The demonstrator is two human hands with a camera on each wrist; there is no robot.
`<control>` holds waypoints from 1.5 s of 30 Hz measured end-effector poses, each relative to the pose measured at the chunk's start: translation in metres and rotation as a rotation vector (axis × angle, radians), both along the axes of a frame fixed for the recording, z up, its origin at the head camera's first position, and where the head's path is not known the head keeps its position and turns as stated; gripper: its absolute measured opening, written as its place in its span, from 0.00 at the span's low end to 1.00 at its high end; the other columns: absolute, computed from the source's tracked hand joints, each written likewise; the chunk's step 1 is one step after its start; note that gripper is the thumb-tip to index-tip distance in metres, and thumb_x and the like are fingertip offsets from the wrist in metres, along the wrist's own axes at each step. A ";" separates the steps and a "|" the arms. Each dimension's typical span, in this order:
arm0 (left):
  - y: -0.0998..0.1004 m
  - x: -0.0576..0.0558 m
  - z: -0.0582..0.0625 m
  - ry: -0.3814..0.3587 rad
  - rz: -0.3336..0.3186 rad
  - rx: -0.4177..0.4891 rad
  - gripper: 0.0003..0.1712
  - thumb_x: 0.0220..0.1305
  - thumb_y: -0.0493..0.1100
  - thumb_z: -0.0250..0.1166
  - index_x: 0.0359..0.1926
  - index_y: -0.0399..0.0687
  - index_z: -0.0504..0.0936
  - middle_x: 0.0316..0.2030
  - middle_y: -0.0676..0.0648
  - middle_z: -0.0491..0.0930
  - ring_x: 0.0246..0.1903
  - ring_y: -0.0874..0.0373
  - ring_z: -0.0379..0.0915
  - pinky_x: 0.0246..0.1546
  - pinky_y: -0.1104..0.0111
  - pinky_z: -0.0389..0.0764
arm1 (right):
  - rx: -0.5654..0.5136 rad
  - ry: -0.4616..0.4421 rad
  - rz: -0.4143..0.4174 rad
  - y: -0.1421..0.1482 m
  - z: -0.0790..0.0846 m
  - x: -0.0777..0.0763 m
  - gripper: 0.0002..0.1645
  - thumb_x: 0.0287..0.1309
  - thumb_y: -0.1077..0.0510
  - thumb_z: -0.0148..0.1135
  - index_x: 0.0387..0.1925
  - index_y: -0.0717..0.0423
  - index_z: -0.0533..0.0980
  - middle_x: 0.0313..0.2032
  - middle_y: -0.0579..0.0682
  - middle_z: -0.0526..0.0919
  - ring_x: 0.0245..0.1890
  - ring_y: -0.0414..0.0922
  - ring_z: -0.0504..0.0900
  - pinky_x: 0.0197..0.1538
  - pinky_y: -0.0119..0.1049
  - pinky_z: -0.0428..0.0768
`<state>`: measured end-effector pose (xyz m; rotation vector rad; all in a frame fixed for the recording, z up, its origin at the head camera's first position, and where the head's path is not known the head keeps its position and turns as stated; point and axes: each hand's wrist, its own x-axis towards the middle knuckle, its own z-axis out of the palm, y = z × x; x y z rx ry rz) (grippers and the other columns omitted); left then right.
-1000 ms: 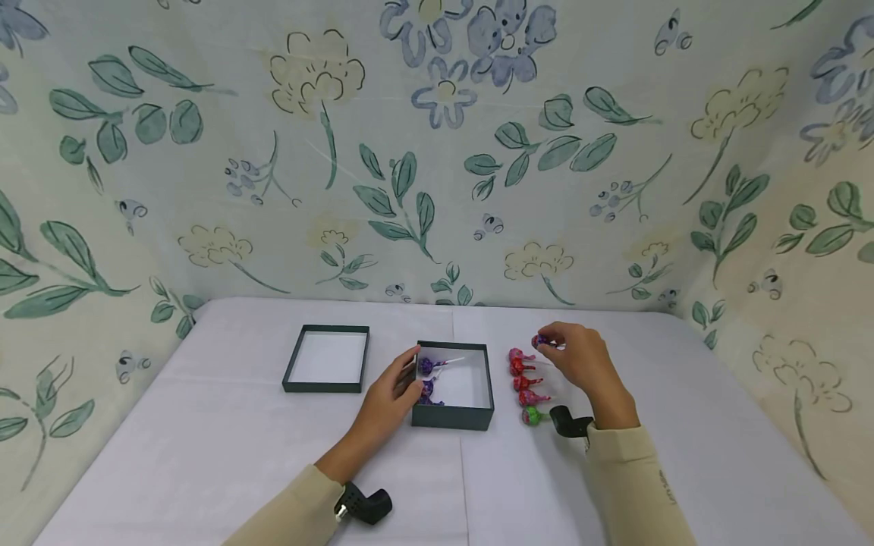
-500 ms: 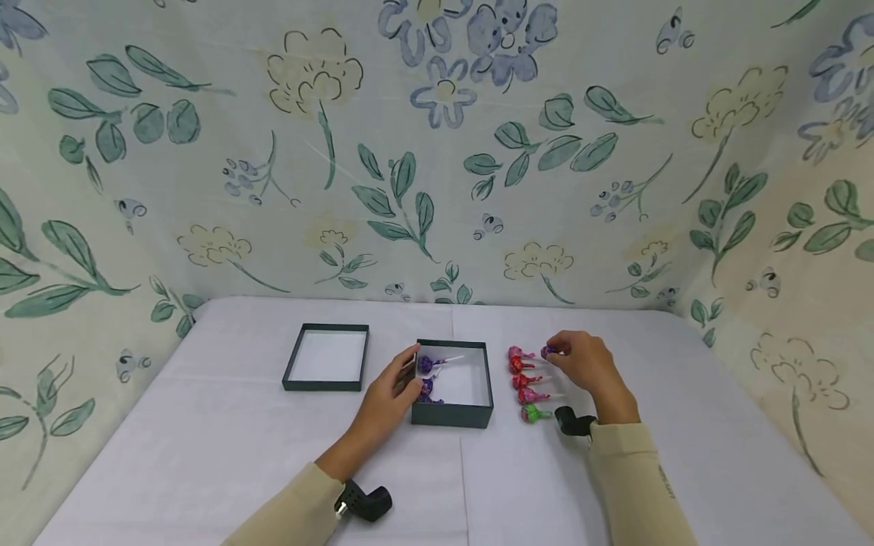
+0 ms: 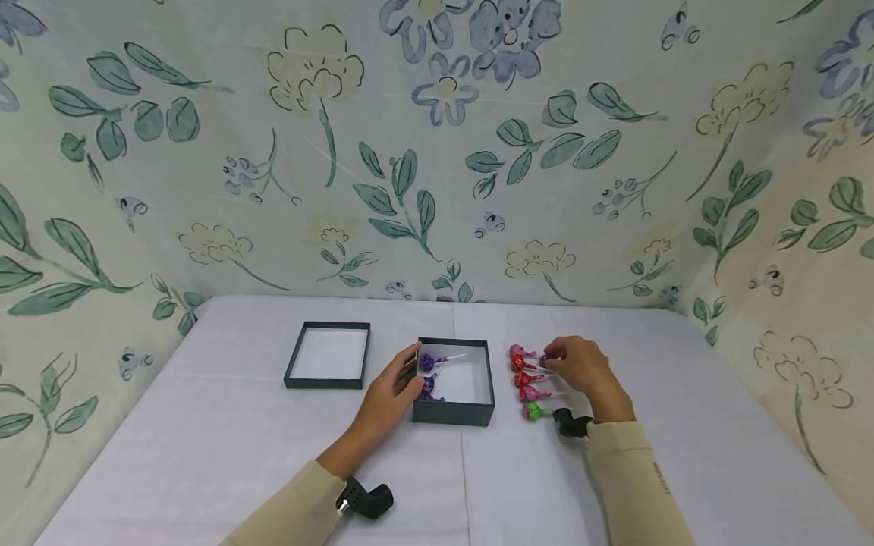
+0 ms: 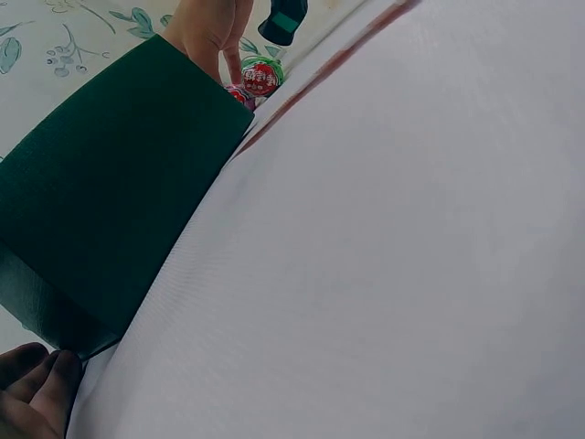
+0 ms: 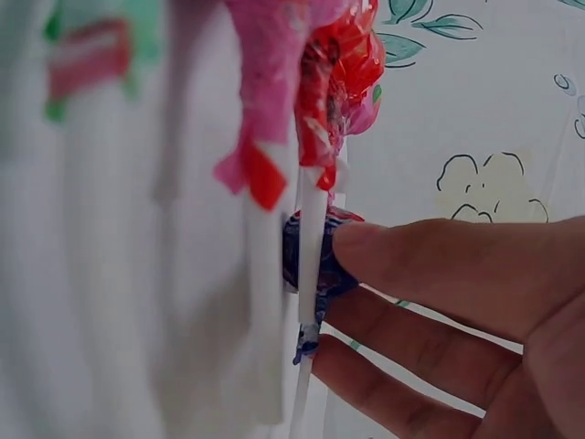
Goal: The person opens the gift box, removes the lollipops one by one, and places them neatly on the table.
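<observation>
My left hand (image 3: 388, 396) holds the left side of a dark green box (image 3: 454, 413), thumb toward its near corner and fingers toward the far one. Inside that box, along its left wall, lie purple-wrapped lollipops (image 3: 428, 363). My right hand (image 3: 583, 373) pinches a dark blue-purple lollipop (image 5: 315, 251) by its wrapped head, thumb on one side and fingers on the other. It is low beside the right end of a column of lollipops: pink (image 3: 519, 351) and red (image 3: 521, 364) ones, with a green one (image 3: 532, 412) nearest me. Their white sticks point right.
A shallow dark green lid (image 3: 326, 384) with a white inside lies left of the box. White cloth (image 3: 205, 447) covers the table, and a floral curtain (image 3: 410, 265) rises behind it. Each wrist carries a black camera (image 3: 369, 500).
The right hand has moved down and slightly right with the blue-purple lollipop, from beyond the column's far end to beside its upper sticks. The left hand stays on the box.
</observation>
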<state>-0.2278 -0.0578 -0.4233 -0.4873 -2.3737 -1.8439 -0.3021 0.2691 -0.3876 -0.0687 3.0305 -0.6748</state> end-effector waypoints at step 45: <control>-0.003 -0.016 -0.030 -0.013 0.045 -0.021 0.27 0.74 0.44 0.49 0.70 0.67 0.62 0.68 0.52 0.64 0.65 0.54 0.64 0.64 0.58 0.68 | -0.090 0.206 0.294 -0.096 0.046 0.054 0.17 0.58 0.59 0.66 0.50 0.52 0.81 0.47 0.52 0.83 0.47 0.52 0.79 0.49 0.49 0.82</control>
